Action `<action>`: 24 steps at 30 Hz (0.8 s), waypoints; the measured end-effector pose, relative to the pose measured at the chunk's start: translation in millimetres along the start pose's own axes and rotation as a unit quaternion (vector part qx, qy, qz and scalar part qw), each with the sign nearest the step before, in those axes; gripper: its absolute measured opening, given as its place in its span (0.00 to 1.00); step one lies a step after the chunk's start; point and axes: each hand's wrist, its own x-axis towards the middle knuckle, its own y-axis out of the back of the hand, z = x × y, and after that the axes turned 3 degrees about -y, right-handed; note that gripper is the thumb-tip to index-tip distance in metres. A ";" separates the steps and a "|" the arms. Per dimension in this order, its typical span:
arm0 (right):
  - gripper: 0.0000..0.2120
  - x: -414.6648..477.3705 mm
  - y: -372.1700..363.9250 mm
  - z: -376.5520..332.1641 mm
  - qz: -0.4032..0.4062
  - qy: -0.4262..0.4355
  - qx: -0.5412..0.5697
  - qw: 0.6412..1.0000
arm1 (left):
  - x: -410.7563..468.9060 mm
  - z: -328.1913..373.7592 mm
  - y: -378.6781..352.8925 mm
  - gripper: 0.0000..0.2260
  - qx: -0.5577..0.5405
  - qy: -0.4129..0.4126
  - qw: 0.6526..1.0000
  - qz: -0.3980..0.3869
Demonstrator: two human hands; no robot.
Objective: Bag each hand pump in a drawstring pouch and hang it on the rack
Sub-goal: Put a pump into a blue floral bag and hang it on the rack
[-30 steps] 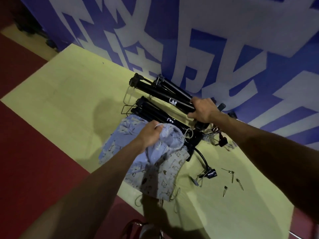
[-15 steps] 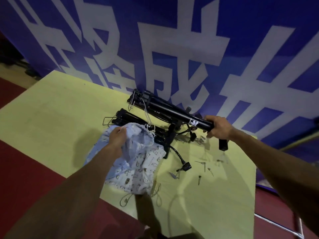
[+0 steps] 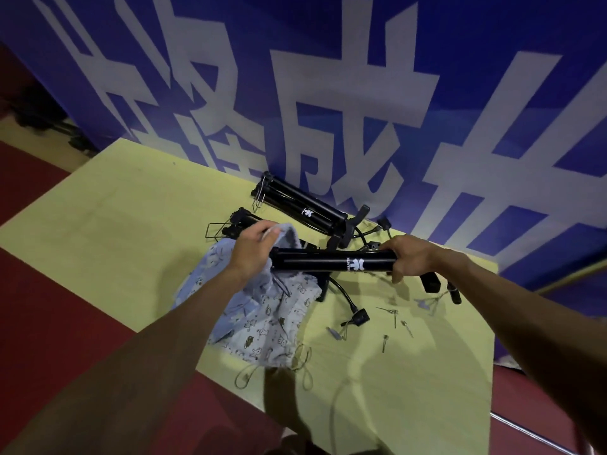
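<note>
Hand pump (image 3: 331, 261): smooth matte black tube, held level above the middle of the tabletop (image 3: 131, 231). It carries a white logo with tiny lettering, too small to read. Right hand (image 3: 409, 257) is wrapped round its right end. Its left end sits at the mouth of the drawstring pouch (image 3: 262, 318), which is soft pale blue cloth printed with small cartoon figures, crumpled, with the lower part lying on the tabletop toward the near edge. Left hand (image 3: 253, 249) pinches the pouch rim and holds it up. Thin cord loops (image 3: 246, 377) trail from the pouch at the near edge.

Second black pump (image 3: 303, 210) lies along the far edge, same white logo, wire foot folded at its end. A third (image 3: 235, 221) is partly hidden behind the pouch. Black rubber hose (image 3: 345, 295) curves to a boxy head. Small metal needles (image 3: 394, 318) are scattered right of it.

Tabletop is flat matte yellow-green. Blue banner (image 3: 328, 34) behind has big white Chinese characters, cropped. Red floor (image 3: 49, 307).
</note>
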 end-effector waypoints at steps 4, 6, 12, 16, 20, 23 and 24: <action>0.10 10.7 -0.9 -23.3 -0.022 0.019 0.047 0.998 | -8.1 4.0 -10.0 0.09 -0.007 -0.036 0.996 -0.080; 0.09 14.6 -2.2 -36.7 -0.037 0.024 0.091 0.995 | -11.4 6.6 -17.7 0.08 -0.025 -0.035 0.994 -0.104; 0.06 26.4 -9.1 -85.5 -0.049 0.066 0.145 0.986 | -18.3 41.5 -53.4 0.05 -0.105 -0.010 0.983 -0.148; 0.06 35.3 -16.9 -98.4 -0.054 0.070 0.189 0.978 | -19.8 41.2 -47.9 0.05 -0.157 0.026 0.984 -0.078; 0.21 37.4 -35.8 -84.7 -0.083 0.099 0.142 0.981 | -19.3 20.4 -31.4 0.09 -0.175 0.057 0.982 -0.035; 0.27 35.1 -52.6 -76.4 -0.063 0.123 0.128 0.982 | -21.4 14.8 -34.9 0.10 -0.167 0.065 0.983 -0.042; 0.27 34.0 -57.2 -74.5 -0.042 0.129 0.121 0.983 | -22.1 15.2 -37.1 0.10 -0.165 0.062 0.983 -0.045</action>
